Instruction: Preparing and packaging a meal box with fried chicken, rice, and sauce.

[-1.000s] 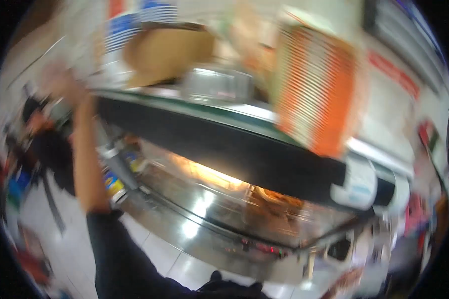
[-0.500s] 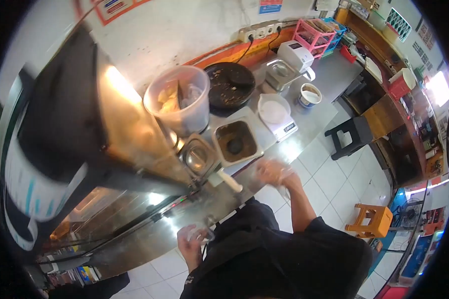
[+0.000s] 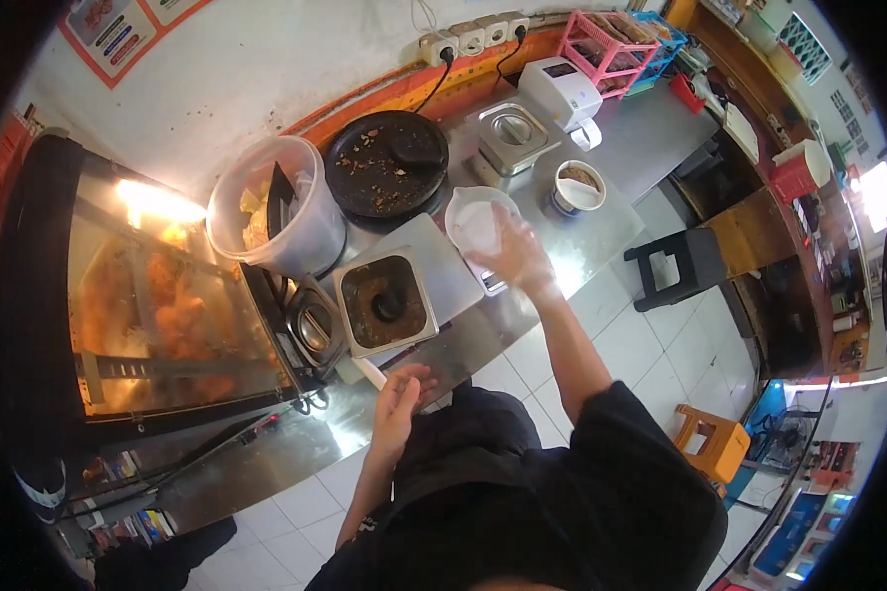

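At the white bowl (image 3: pixel 473 223) on a small white scale (image 3: pixel 490 282), my right hand (image 3: pixel 520 254) has its fingers spread over the near right rim. A clear plastic glove appears to cover it. Whether the fingers press on the bowl I cannot tell. My left hand (image 3: pixel 400 402) is at the counter's front edge with its fingers loosely apart, holding nothing. Beside it lies a white handle (image 3: pixel 369 372); its other end is hidden. A square steel container (image 3: pixel 345 313) with brown contents and a dark round thing inside stands between the hands.
A glass warming cabinet (image 3: pixel 168 305) stands at left. Behind are a plastic bucket (image 3: pixel 310 236), a black round pan (image 3: pixel 365 182) with crumbs, a lidded steel container (image 3: pixel 512 130), a paper tub (image 3: pixel 578 187) and a white printer-like device (image 3: pixel 560 91). A black stool (image 3: pixel 695 256) is at right.
My right hand has moved from the counter's front edge forward to the bowl. My left hand has come up toward the steel container. The view has shifted, showing more of the cabinet.
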`<action>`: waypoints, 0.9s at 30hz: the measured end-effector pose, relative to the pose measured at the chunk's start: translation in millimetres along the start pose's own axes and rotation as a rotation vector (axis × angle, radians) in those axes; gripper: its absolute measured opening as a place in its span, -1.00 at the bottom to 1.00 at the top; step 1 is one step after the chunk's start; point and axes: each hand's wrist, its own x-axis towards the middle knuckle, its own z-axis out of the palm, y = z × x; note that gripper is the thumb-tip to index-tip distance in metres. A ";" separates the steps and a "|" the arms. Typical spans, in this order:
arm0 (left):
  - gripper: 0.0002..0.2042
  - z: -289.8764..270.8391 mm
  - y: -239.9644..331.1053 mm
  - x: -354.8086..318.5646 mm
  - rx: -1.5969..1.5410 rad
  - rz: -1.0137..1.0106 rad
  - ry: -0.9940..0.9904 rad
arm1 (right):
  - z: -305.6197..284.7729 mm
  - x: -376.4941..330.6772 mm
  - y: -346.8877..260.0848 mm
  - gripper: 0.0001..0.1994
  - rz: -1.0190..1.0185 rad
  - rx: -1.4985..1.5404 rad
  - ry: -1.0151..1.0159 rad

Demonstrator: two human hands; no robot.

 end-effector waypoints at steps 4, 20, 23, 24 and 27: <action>-0.74 -13.1 -11.8 -10.5 0.239 0.156 0.096 | 18.1 63.8 7.0 0.09 0.124 -0.311 -0.336; -0.70 -53.0 15.0 -49.3 0.262 0.132 0.221 | 82.1 -72.1 99.0 -0.73 0.368 -0.273 0.196; -0.72 -55.8 37.4 -38.6 0.386 0.172 0.142 | 84.0 -83.1 87.6 -0.65 0.305 -0.222 0.244; -0.72 -56.7 44.7 -37.4 0.382 0.184 0.141 | 86.1 -83.4 87.7 -0.62 0.312 -0.265 0.254; -0.72 -66.3 50.9 -33.8 0.395 0.200 0.126 | 77.6 -80.5 73.2 -0.60 0.340 -0.314 0.206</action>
